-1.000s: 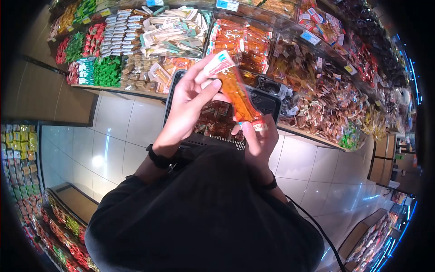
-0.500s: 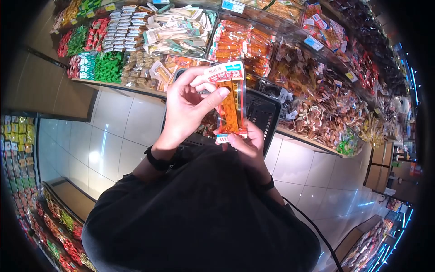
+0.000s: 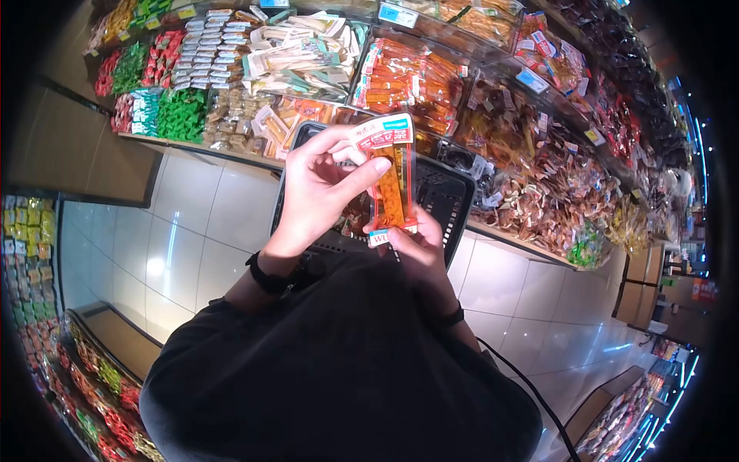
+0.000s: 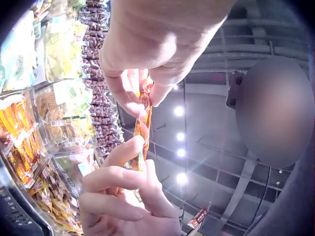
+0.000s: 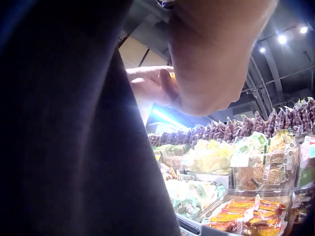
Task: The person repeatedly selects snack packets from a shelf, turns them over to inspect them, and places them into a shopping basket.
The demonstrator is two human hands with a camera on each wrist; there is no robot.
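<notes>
Store display counter (image 3: 493,115): runs across the top of the head view, split into open bins heaped with packaged snacks. The bin of orange packets (image 3: 408,77) lies just behind the hands. White and pale packets (image 3: 296,50) and green packets (image 3: 181,115) fill bins further left.

Tiled floor (image 3: 192,223): glossy pale tiles, lying between the counter and a second rack (image 3: 35,254) at the left edge.

Dark shirt (image 3: 339,362): the person's torso fills the lower head view and hides the near edge of the basket. In the right wrist view it blocks the left half of the frame.

Black shopping basket (image 3: 450,189): mesh-walled, directly beneath the hands, between the person and the counter. It holds dark reddish packs; the hands and packet cover much of its inside.

Left hand (image 3: 319,189): raised over the basket, with thumb and fingers pinching the top of the packet at its red and white label.

Right hand (image 3: 419,246): below the left hand, with fingers pinching the packet's bottom edge.

Orange snack packet (image 3: 392,185): clear-sided, held upright between the two hands above the basket, touching neither basket nor counter. The left wrist view shows it edge-on.

Black wristband (image 3: 265,277): on the left wrist.
</notes>
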